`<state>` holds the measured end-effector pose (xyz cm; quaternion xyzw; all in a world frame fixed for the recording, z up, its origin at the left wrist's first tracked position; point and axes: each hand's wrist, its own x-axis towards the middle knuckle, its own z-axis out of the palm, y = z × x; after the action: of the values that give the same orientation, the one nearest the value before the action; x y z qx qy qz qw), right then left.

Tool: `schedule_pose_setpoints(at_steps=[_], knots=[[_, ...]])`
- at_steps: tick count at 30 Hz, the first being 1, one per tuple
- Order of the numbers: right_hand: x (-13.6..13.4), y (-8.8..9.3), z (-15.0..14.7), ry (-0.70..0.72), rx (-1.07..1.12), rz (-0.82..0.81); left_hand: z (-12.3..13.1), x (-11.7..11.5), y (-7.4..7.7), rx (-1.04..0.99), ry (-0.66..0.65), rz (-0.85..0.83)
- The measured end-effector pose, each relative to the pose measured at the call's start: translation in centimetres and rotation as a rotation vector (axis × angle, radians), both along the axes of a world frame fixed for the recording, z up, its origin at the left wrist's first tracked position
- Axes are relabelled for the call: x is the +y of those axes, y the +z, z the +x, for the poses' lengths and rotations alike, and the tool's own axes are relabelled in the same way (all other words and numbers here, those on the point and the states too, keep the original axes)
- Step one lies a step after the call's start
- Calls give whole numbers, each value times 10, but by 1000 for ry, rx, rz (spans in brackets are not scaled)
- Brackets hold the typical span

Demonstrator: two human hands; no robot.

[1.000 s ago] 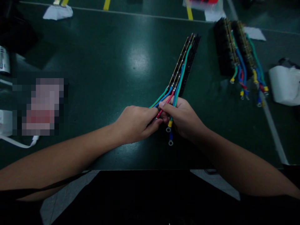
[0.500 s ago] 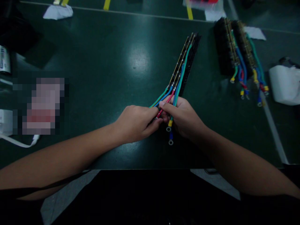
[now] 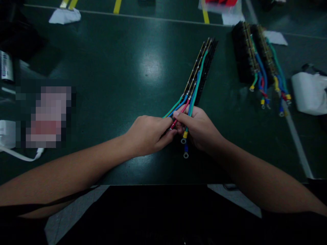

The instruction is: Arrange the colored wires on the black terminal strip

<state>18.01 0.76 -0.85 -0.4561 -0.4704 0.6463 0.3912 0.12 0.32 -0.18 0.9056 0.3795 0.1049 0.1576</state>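
A long black strip with brass-coloured rails lies slanted on the dark green table, with coloured wires leading from it towards me. My left hand is closed on the wires, thumb and forefinger at the lower end of the red wire. The green and blue wires on the left run in under its fingers. My right hand pinches the red wire with its thumb, beside another green wire. Below the fingers hang ring terminals, one with a yellow sleeve, another with a blue sleeve.
Two similar wired black blocks stand at the back right, near a white container. On the left are a blurred-out flat object, a white cable and a cylindrical can. A crumpled white cloth lies at the back.
The view has shifted very slightly. Both hands keep the same hold on the wires, and the strip stays where it was.
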Motion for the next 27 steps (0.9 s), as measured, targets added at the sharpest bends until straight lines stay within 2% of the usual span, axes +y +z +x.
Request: schedule_pose_setpoints(at_steps=[13, 27], knots=[[0, 2, -1, -6, -13, -29, 1, 0, 2, 39, 12, -31], [0, 1, -1, -4, 21, -40, 0, 0, 0, -6, 8, -24]])
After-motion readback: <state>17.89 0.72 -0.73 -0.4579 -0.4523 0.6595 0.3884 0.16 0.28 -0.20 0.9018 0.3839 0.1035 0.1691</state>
